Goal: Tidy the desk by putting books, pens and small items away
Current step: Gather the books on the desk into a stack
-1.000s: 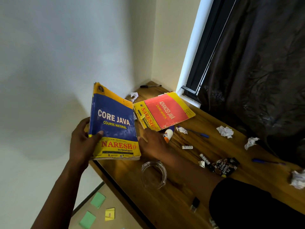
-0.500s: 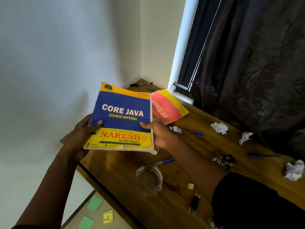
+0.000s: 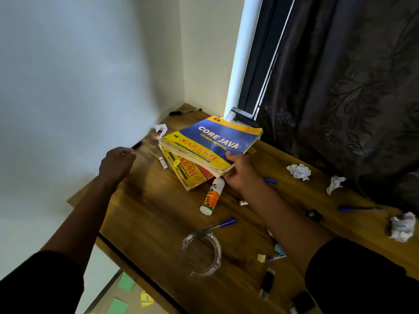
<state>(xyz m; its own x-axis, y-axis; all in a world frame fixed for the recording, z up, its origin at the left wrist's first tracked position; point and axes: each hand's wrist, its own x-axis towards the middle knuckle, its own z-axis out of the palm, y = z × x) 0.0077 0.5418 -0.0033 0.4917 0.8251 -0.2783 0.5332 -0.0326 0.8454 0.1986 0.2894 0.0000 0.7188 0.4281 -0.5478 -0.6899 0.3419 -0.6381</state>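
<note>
The blue book (image 3: 217,141) lay tilted on top of the red book (image 3: 192,175) on the desk (image 3: 158,211), its near corner pinched by the right hand (image 3: 241,169). Left of the blue book, the left hand (image 3: 116,163) hovered blurred, fingers loosely curled, beside a black pen (image 3: 136,145); whether it touched the pen could not be told.

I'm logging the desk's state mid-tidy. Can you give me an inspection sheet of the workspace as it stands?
Surface: wooden desk, set in a wall corner.
Job's things: blue Core Java book lying on the red book; blue pens; black pen; glue bottle on its side.
Clutter: crumpled paper balls; glass ashtray.
Hands: right hand grips the blue book's near corner; left hand blurred, at a dark marker.
Cables: nothing seen.
Surroundings: dark curtain; sticky notes on the floor.
</note>
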